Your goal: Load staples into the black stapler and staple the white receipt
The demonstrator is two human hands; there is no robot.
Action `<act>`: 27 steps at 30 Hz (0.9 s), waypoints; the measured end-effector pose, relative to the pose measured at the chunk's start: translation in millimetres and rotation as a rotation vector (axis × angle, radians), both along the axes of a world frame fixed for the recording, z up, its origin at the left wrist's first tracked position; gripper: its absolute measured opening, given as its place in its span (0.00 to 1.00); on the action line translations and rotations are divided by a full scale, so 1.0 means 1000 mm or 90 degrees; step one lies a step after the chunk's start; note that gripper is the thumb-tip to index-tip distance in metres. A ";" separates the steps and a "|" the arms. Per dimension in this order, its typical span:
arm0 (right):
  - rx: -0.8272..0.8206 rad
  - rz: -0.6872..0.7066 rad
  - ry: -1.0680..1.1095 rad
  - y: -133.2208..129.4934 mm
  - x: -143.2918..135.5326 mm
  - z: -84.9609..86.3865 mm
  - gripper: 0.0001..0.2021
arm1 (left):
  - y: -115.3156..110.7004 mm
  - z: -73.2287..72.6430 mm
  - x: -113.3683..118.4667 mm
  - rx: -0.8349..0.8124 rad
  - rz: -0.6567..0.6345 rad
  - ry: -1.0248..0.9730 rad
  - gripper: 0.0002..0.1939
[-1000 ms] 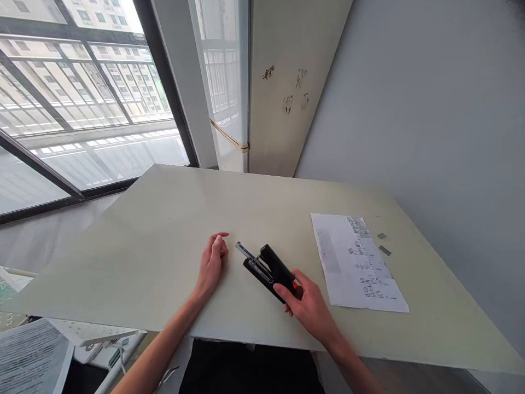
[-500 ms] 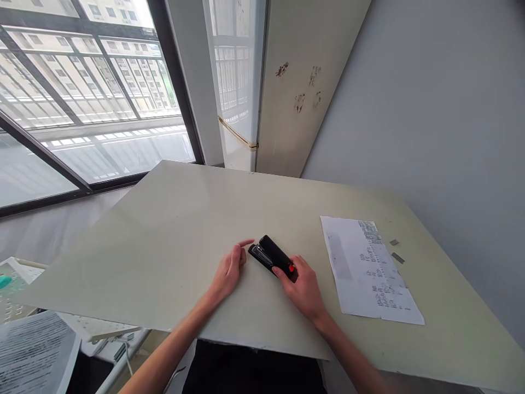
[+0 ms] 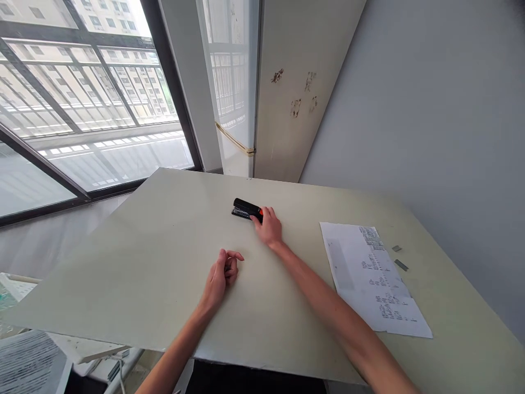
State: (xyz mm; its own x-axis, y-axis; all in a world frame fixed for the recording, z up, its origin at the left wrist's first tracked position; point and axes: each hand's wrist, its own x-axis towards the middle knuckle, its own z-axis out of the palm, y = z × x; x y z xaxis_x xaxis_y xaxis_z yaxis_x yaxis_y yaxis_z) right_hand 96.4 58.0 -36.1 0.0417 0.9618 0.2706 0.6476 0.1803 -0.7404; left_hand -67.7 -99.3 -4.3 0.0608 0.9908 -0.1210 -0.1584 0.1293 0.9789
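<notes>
A black stapler (image 3: pixel 245 208) with a red part near its rear end lies at the far middle of the table, its nose pointing left. My right hand (image 3: pixel 269 225) is wrapped round the rear end of it, thumb on the near side. Nearer to me and to the left, my left hand (image 3: pixel 220 278) rests at the tabletop with its fingers curled in and the index finger partly stretched to the right. Something dark shows between those curled fingers, too small to name. The left hand is apart from the stapler.
On the right of the table (image 3: pixel 135 246) lies a printed sheet of paper (image 3: pixel 348 273), partly behind my right forearm. Two small grey strips (image 3: pixel 401 265) lie beyond its right edge. A fridge (image 3: pixel 303 137) stands behind the table, and printed pages (image 3: pixel 30 361) sit low at left.
My right hand has carried the stapler away from me and slightly left, turning it more level. The left hand has drawn back a little toward me, and its fingers are more curled.
</notes>
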 end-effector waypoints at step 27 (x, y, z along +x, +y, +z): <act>0.193 0.354 -0.041 -0.175 0.022 0.072 0.20 | -0.020 0.051 0.024 -0.180 -0.016 -0.428 0.31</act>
